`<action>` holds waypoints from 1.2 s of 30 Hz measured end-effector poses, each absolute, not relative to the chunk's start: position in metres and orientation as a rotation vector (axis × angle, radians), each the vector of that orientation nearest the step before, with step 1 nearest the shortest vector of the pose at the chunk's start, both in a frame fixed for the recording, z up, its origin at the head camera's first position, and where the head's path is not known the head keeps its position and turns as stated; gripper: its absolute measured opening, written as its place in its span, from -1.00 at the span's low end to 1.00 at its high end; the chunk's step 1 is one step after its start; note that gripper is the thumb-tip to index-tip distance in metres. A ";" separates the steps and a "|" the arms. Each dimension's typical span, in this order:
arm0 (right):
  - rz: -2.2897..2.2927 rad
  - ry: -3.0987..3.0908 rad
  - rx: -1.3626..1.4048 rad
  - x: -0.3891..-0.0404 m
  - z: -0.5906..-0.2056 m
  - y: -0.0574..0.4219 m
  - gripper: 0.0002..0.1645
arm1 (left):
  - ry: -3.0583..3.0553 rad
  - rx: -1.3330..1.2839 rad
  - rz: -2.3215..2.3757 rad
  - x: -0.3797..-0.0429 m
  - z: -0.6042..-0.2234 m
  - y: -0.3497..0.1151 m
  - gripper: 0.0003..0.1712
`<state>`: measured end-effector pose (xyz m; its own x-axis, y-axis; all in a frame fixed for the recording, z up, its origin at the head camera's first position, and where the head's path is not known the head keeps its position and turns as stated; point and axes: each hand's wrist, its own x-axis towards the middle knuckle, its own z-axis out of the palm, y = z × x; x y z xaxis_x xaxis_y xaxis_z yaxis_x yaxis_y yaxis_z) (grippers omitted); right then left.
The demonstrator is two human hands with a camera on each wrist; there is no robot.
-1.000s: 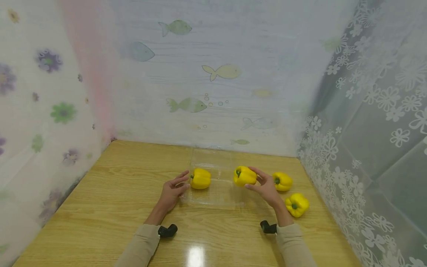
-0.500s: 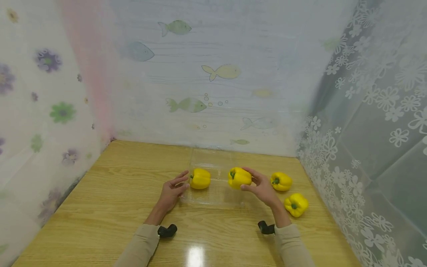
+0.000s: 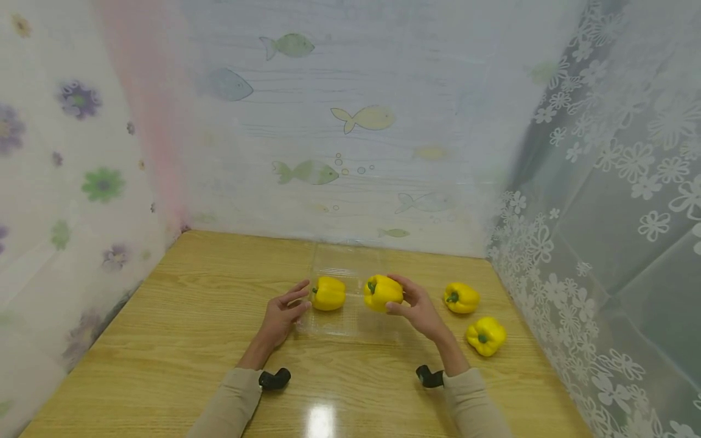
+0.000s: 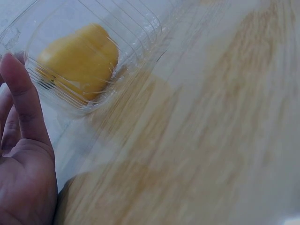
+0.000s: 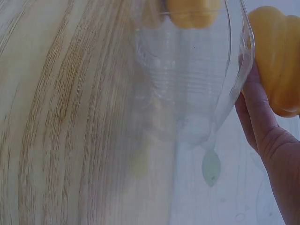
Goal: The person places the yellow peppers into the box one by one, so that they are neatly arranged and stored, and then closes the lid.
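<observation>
A clear plastic container lies on the table, with one yellow bell pepper inside its left part. My left hand touches the container's left side; in the left wrist view its fingers are mostly straight at the clear wall. Over the right part of the container, my right hand grips a second yellow bell pepper between thumb and fingers. In the right wrist view this held pepper appears above the container's rim, with the pepper inside seen through the plastic.
To the right on the wooden table are two more yellow bell peppers, one farther back and one nearer. Behind the container hangs a fish-patterned curtain. Flower-patterned curtains flank both sides.
My right hand has moved left with its pepper, from the container's right edge to over its right part. The left hand and the pepper inside have stayed put.
</observation>
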<state>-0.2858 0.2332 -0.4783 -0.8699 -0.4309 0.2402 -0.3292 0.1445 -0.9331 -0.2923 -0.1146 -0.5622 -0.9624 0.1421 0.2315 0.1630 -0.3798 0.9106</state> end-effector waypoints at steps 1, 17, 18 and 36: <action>-1.847 2.306 -0.770 -0.286 -0.479 0.232 -0.22 | -1.742 -0.425 -2.567 -0.292 -0.562 -0.115 -0.46; -1.834 2.352 -0.649 -0.290 -0.485 0.208 -0.28 | -1.741 -0.449 -2.567 -0.294 -0.562 -0.114 -0.47; -1.821 2.371 -0.641 -0.291 -0.485 0.207 -0.28 | -1.737 -0.442 -2.571 -0.294 -0.562 -0.114 -0.46; -1.528 2.591 -0.595 -0.290 -0.461 0.184 -0.26 | -1.749 -0.416 -2.566 -0.293 -0.562 -0.115 -0.48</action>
<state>-0.2903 0.1841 -0.4612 -0.9220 -0.3649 0.1296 -0.2900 0.4289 -0.8555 -0.2931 -0.1145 -0.5621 -0.9647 0.1408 0.2224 0.1555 -0.3768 0.9132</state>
